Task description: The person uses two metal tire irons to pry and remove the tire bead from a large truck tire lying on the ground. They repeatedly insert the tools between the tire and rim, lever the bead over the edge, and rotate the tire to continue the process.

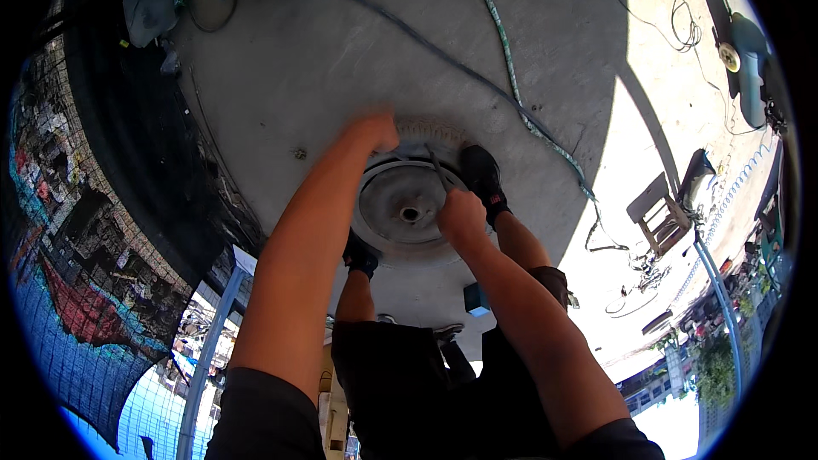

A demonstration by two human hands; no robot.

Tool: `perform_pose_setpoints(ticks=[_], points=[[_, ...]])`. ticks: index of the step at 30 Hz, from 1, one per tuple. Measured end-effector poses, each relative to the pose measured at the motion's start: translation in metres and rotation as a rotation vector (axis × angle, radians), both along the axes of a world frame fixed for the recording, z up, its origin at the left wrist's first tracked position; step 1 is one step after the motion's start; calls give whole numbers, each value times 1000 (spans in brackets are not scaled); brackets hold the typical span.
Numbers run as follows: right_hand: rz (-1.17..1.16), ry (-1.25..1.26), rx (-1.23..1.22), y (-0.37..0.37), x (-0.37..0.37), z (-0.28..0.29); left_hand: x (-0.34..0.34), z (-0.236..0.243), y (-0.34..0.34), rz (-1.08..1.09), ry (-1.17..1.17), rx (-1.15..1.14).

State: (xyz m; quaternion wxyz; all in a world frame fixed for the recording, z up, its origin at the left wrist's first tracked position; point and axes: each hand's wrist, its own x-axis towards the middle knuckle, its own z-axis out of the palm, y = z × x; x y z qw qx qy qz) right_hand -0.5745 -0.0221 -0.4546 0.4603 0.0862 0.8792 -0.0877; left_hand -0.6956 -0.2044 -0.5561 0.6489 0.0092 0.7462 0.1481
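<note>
A wheel with a dusty tyre (430,132) lies flat on the ground between my feet. Its round metal rim (383,204) has a raised hub hole in the middle. My right hand (464,217) is closed around a dark metal tyre lever (439,168), whose far end reaches the gap between rim and tyre. My left hand (372,130) is at the tyre's far left edge, fingers curled and smeared by motion. Whatever it may hold cannot be made out.
Right of the wheel is my dark shoe (483,172). A green-and-white wrapped hose (511,68) and a dark hose (409,31) cross the concrete. A small stool (658,213) stands in sunlight at right, near a blue post (722,302). A small blue box (475,299) sits near my right leg.
</note>
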Motion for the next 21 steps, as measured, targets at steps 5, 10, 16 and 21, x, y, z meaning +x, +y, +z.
perform_pose_setpoints(ticks=[5,10,16,21], points=[[-16,25,-4,-10,10,9,74,6,-7,248,177,4],[7,56,-5,4,24,13,105,60,11,421,104,-107],[68,-25,-24,39,16,19,119,84,16,454,168,-172],[161,-135,10,52,-3,31,133,87,20,467,200,-191]])
